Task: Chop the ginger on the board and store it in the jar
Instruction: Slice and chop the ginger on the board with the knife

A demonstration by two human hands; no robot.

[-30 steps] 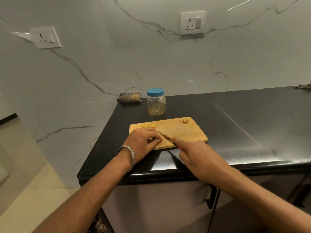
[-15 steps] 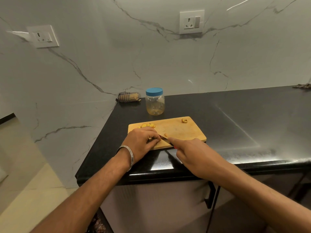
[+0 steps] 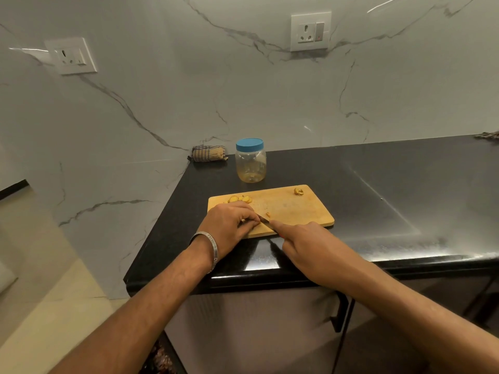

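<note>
A wooden cutting board (image 3: 294, 211) lies on the black counter. My left hand (image 3: 229, 222) curls over a ginger piece at the board's near left, hiding most of it. My right hand (image 3: 305, 247) grips a knife (image 3: 264, 218), forefinger laid along its back, blade tip beside my left fingers. Cut ginger slices (image 3: 240, 198) lie at the board's far left, one small bit (image 3: 267, 214) sits by the blade, and another ginger piece (image 3: 298, 191) rests at the far right. A clear jar (image 3: 250, 164) with a blue lid stands behind the board, lid on.
A folded checked cloth (image 3: 208, 153) lies in the counter's back left corner against the marble wall. The counter's left edge (image 3: 159, 230) drops to the floor. Two wall sockets (image 3: 310, 31) sit above. Another cloth (image 3: 488, 135) shows at the far right.
The knife blade has slid in closer to my left fingers, with less of it showing. My left hand stays on the ginger.
</note>
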